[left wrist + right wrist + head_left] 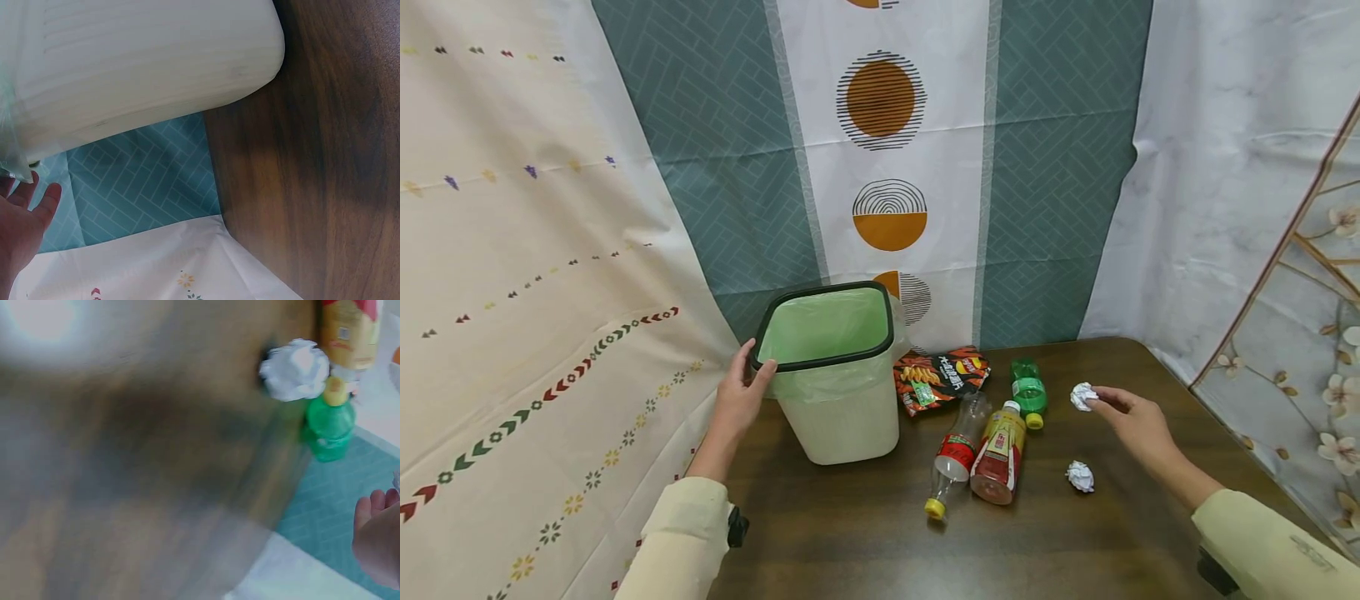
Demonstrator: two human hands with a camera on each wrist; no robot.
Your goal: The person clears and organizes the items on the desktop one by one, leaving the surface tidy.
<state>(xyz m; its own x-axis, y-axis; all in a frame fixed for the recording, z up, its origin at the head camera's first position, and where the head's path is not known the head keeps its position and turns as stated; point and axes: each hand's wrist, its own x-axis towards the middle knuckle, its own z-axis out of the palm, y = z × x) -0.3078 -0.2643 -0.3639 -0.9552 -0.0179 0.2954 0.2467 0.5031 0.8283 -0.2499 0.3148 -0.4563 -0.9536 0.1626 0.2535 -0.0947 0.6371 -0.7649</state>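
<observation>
My left hand [741, 396] holds the corner of the black rim of a pale trash can [842, 417], which is lined with a thin clear green bag. In the left wrist view, part of that hand [22, 225] shows beside the bag's edge. Above the table on the right, my right hand [1138, 425] pinches a crumpled paper ball [1082, 397] between thumb and fingertips. A second paper ball [1080, 477] lies on the table below it. Only a sliver of the held ball appears in the right wrist view, past the fingers [377, 503].
Between can and right hand lie a clear bottle with a red label [956, 454], a yellow-labelled bottle [1000, 454] and a green bottle [1028, 392]. Behind them is a black and orange chip bag [942, 379]. Fabric hangings [1052, 167] surround the brown table [850, 533].
</observation>
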